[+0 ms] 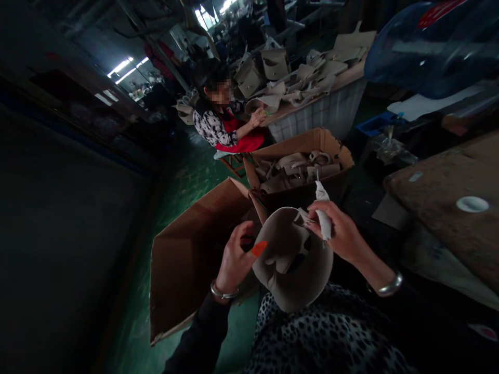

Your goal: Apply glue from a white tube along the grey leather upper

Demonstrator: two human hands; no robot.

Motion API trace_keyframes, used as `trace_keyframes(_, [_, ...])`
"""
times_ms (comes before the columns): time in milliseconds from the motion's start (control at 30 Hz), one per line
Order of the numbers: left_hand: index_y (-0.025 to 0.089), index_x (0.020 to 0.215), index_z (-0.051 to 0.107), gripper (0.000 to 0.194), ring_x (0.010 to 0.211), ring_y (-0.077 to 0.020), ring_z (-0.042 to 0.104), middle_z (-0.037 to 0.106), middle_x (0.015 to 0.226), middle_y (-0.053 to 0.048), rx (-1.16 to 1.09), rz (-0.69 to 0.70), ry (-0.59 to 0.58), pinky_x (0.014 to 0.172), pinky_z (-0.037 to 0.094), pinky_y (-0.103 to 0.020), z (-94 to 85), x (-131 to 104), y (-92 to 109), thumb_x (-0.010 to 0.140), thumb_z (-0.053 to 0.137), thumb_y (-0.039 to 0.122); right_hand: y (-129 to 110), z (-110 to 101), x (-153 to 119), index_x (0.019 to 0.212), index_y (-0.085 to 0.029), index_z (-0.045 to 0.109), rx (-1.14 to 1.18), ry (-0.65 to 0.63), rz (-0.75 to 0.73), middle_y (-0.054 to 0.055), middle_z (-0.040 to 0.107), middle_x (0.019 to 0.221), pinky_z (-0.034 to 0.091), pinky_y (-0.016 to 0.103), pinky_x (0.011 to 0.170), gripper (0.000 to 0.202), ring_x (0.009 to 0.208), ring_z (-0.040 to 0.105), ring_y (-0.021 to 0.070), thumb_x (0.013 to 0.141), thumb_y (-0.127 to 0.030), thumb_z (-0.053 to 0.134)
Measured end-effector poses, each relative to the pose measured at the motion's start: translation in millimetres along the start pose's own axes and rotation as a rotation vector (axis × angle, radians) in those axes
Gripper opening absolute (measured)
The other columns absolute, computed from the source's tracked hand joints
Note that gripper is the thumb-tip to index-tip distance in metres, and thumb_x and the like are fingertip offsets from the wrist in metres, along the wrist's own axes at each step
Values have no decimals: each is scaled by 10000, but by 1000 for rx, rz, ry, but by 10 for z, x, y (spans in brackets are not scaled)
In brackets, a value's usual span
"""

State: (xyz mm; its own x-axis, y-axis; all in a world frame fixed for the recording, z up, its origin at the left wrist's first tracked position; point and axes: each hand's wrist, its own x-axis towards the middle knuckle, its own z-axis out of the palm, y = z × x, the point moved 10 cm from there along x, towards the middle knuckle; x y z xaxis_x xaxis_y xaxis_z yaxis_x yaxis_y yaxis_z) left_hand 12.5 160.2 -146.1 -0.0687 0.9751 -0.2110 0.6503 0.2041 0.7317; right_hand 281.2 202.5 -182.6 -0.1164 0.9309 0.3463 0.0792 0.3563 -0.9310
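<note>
A beige, rounded bag piece (300,280) with dark openings in it rests on my lap, its hollow side facing up. My left hand (236,259) is beside its left rim with fingers curved and apart. An orange cover wraps the left thumb, which overlaps the rim; whether it presses there I cannot tell. In my right hand (339,234), over the upper right rim, is a white-wrapped tool (323,200) with a thin metal tip pointing up and away. A small pale flap (302,218) shows by the right fingertips; whether they pinch it is unclear.
An open cardboard box (171,280) stands at my left. Beyond it, another box (255,156) holds several beige pieces. A co-worker in a red apron (249,140) sits by a table heaped with beige bags (275,65). A brown surface (440,176) and large blue bottle (429,57) are at right.
</note>
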Motion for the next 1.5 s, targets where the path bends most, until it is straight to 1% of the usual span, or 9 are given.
trace_keyframes(167, [179, 1370, 598, 605, 1176, -245, 663, 695, 1293, -96, -50, 34, -165, 1062, 500, -397, 267, 431, 270, 776, 706, 201, 82, -44, 84, 1158, -284, 590, 72, 45, 75, -33, 629, 993, 511, 189, 781, 328, 840, 634, 89, 898, -142, 732])
trace_keyframes(333, [196, 1417, 563, 668, 996, -214, 691, 675, 1285, -88, -32, -32, -297, 891, 547, -346, 58, 409, 470, 784, 760, 277, 50, -142, 351, 1170, -288, 573, 202, 43, 127, -40, 630, 990, 507, 205, 768, 370, 854, 630, 99, 866, -213, 770])
trace_keyframes(567, [251, 1585, 344, 887, 1049, -239, 672, 613, 1380, -105, -54, -174, -525, 911, 576, -376, 349, 131, 73, 818, 783, 329, 302, 210, 169, 1170, -244, 589, 303, -69, 274, -31, 611, 977, 468, 222, 742, 377, 815, 596, 103, 839, -169, 752])
trace_keyframes(667, [274, 1563, 411, 824, 1323, -294, 577, 558, 1495, -104, -60, -83, -543, 1117, 506, -425, 426, 265, 141, 850, 792, 438, 245, 203, 80, 1159, -238, 598, 275, -37, 241, -25, 619, 979, 466, 215, 755, 333, 831, 603, 103, 863, -152, 725])
trace_keyframes(800, [312, 1479, 557, 729, 1441, -310, 479, 460, 1584, -84, -7, 216, -497, 1220, 414, -429, 420, 707, 639, 854, 757, 628, -3, 99, 79, 1141, -239, 604, 200, -31, 152, -16, 633, 995, 465, 212, 775, 292, 864, 611, 111, 885, -136, 698])
trace_keyframes(933, [234, 1426, 638, 880, 1346, -352, 580, 551, 1532, -145, -70, 312, -760, 1187, 433, -467, 817, 1036, 971, 766, 711, 811, -143, 81, 93, 1055, -218, 599, 167, -70, 126, 1, 640, 1005, 463, 226, 768, 206, 857, 607, 122, 889, -112, 660])
trace_keyframes(1100, [137, 1337, 704, 924, 1264, -396, 648, 714, 1328, -172, 1, 206, -1119, 1123, 477, -489, 1373, 949, 972, 764, 658, 860, -86, -94, 45, 1077, -216, 592, 55, 51, 113, 14, 646, 988, 491, 246, 773, 198, 866, 624, 143, 906, -128, 636])
trace_keyframes(1300, [230, 1416, 644, 587, 1268, -285, 650, 702, 1369, -49, 43, 286, -981, 1123, 461, -387, 1632, 753, 1223, 843, 734, 321, -46, -441, -137, 1192, -237, 596, -203, 300, 36, 65, 677, 1155, 539, 302, 907, 366, 1049, 669, 185, 899, -39, 502])
trace_keyframes(1500, [181, 1172, 780, 431, 1020, -267, 712, 790, 1094, -52, -16, 230, -837, 920, 505, -353, 1952, 702, 1418, 751, 730, 258, -77, -792, -353, 1203, -238, 607, -319, 438, 93, 61, 689, 1145, 553, 319, 905, 322, 1030, 680, 194, 925, -80, 576])
